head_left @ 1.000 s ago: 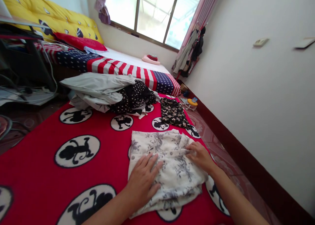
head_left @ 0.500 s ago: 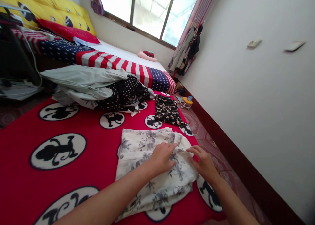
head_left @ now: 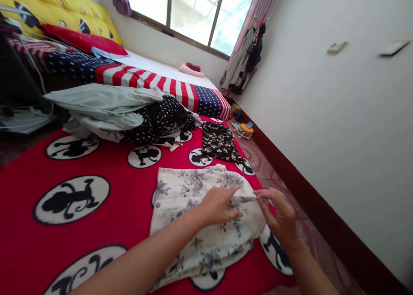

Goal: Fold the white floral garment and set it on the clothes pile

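Observation:
A white shirt with grey flowers point(head_left: 180, 187) lies folded on a red blanket point(head_left: 129, 209) with monkey prints. My left hand point(head_left: 221, 207) rests over the middle of the shirt, palm down, with thumb and index finger spread apart. At the shirt's right edge, my right hand point(head_left: 280, 213) pinches a bit of the cloth between thumb and fingers, drawing it slightly up and to the right. A button shows near the shirt's left side.
Beyond the shirt lies a folded black floral garment point(head_left: 219, 142). A heap of grey and black clothes point(head_left: 116, 110) is at the back left, before a bed point(head_left: 167, 82). A white wall point(head_left: 322, 114) and a small yellow stool point(head_left: 247, 129) stand at the right.
My right hand has moved right and closed on the shirt's edge, pulling it outward. My left hand has shifted slightly right with its fingers spread wider.

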### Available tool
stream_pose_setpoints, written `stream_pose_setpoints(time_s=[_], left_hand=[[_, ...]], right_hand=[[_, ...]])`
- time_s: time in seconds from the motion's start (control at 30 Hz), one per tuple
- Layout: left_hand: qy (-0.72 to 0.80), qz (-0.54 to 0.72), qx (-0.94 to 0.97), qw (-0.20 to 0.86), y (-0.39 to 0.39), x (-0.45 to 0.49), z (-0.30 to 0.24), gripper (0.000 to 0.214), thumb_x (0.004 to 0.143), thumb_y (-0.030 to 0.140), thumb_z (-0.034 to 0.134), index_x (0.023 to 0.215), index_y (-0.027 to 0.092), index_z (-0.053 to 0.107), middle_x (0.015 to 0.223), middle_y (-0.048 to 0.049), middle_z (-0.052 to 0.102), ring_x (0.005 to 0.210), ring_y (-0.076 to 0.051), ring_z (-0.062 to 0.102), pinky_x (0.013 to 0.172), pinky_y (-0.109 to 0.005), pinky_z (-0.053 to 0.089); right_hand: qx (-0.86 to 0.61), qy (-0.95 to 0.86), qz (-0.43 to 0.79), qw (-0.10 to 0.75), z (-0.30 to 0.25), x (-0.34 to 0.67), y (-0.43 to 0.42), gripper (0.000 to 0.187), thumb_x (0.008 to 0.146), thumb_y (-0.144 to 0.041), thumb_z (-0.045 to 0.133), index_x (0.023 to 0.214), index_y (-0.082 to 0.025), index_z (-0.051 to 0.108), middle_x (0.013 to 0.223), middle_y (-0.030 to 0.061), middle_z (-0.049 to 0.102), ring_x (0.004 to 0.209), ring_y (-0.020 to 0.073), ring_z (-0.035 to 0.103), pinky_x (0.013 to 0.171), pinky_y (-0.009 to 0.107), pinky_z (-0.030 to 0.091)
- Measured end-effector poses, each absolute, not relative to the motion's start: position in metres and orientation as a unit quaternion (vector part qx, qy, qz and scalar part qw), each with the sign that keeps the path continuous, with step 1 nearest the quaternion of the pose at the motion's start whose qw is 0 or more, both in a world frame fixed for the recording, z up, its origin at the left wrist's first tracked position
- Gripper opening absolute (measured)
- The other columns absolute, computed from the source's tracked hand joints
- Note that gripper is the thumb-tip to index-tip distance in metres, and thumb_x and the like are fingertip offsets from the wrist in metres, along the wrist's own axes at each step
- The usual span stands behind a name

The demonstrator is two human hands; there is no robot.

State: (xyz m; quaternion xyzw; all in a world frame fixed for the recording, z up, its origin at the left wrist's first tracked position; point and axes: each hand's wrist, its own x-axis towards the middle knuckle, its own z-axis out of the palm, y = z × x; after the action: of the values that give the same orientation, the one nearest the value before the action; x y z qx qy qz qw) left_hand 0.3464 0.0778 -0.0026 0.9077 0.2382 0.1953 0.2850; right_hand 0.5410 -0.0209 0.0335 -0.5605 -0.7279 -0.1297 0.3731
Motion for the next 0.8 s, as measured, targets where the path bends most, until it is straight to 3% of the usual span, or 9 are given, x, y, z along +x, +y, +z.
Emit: stream_pose_setpoints(time_s=[0.07,0.2,0.37,0.47,0.63,0.73,0.8], left_hand=[[0.239,0.18,0.899,0.319,0.081,0.352,-0.005,0.077,0.08,0.05,0.058,0.145,0.022,0.03,0.111,-0.0104,0.068,0.102,-0.03,0.062,0.087,-0.041,0.047],[0.293,0.235,0.85,0.369,0.088,0.358,-0.013,0.064,0.082,0.03,0.056,0.142,0.023,0.037,0.113,-0.009,0.067,0.103,-0.027,0.062,0.087,-0.038,0.048],[0.362,0.343,0.821,0.279,0.089,0.323,-0.007,0.052,0.081,0.015,0.053,0.133,0.022,0.049,0.124,-0.0085,0.06,0.113,-0.024,0.054,0.099,-0.039,0.041],[0.332,0.317,0.859,0.228,0.085,0.279,-0.005,0.042,0.086,0.025,0.053,0.128,0.024,0.054,0.13,-0.0073,0.056,0.119,-0.023,0.05,0.107,-0.042,0.033],[0.328,0.196,0.912,0.151,0.083,0.212,-0.031,0.059,0.087,0.047,0.052,0.142,0.028,0.039,0.151,-0.0088,0.034,0.141,-0.03,0.024,0.113,-0.057,0.011],[0.344,0.18,0.91,0.144,0.085,0.193,-0.048,0.064,0.087,0.053,0.049,0.144,0.028,0.034,0.154,-0.0092,0.028,0.143,-0.03,0.018,0.113,-0.056,0.013],[0.366,0.217,0.892,0.152,0.085,0.187,-0.051,0.06,0.088,0.051,0.048,0.142,0.027,0.039,0.154,-0.0103,0.027,0.142,-0.03,0.019,0.114,-0.053,0.018]], right_hand=[[-0.583,-0.706,-0.132,0.381,0.034,0.54,-0.014,0.006,0.087,-0.022,0.059,0.091,-0.023,0.063,0.088,0.0047,0.067,0.09,0.0212,0.061,0.09,0.04,0.047],[-0.666,-0.646,-0.105,0.358,0.029,0.545,0.012,0.015,0.089,-0.034,0.055,0.091,-0.022,0.064,0.088,0.0063,0.068,0.083,0.0214,0.063,0.081,0.036,0.05],[-0.669,-0.648,-0.176,0.319,0.018,0.522,0.029,0.029,0.09,-0.035,0.051,0.113,-0.019,0.058,0.113,0.0121,0.062,0.108,0.0282,0.056,0.096,0.046,0.042],[-0.606,-0.736,-0.11,0.28,0.007,0.482,0.019,0.032,0.093,-0.028,0.047,0.123,-0.021,0.053,0.124,0.0107,0.058,0.118,0.025,0.051,0.106,0.047,0.034],[-0.554,-0.82,0.013,0.145,-0.025,0.444,0.011,0.055,0.095,-0.036,0.045,0.146,-0.024,0.029,0.149,0.0095,0.036,0.138,0.0266,0.029,0.112,0.054,0.022],[-0.586,-0.801,0.012,0.124,-0.04,0.447,0.017,0.056,0.096,-0.037,0.043,0.148,-0.027,0.024,0.152,0.0078,0.03,0.141,0.0274,0.021,0.111,0.057,0.022],[-0.592,-0.795,0.009,0.127,-0.04,0.447,0.018,0.054,0.095,-0.037,0.045,0.146,-0.028,0.03,0.15,0.008,0.032,0.14,0.0287,0.023,0.11,0.057,0.022]])
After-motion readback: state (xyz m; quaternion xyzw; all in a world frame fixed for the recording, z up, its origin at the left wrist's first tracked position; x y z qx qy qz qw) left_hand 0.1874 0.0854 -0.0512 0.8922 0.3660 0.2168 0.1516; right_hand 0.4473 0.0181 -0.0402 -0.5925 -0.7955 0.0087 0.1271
